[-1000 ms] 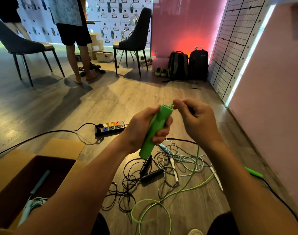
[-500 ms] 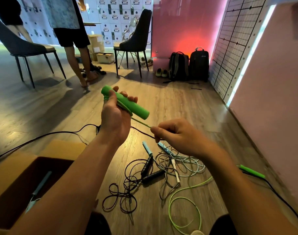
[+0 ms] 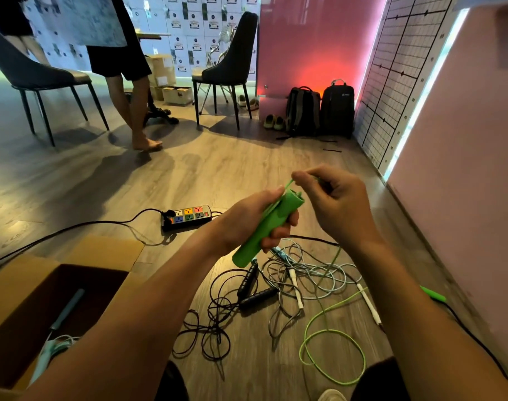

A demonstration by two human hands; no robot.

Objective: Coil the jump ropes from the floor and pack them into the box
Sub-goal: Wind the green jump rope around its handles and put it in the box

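Gripping the rigid green handle (image 3: pixel 264 230) mid-frame in the curled left hand (image 3: pixel 241 224), pinching its light, limp, likely tangle-prone cord (image 3: pixel 288 184) with the right hand (image 3: pixel 336 204).

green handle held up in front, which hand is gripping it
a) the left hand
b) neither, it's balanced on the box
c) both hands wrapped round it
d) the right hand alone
a: the left hand is wrapped round the green handle, while the right hand only pinches the thin green cord at the handle's top end.
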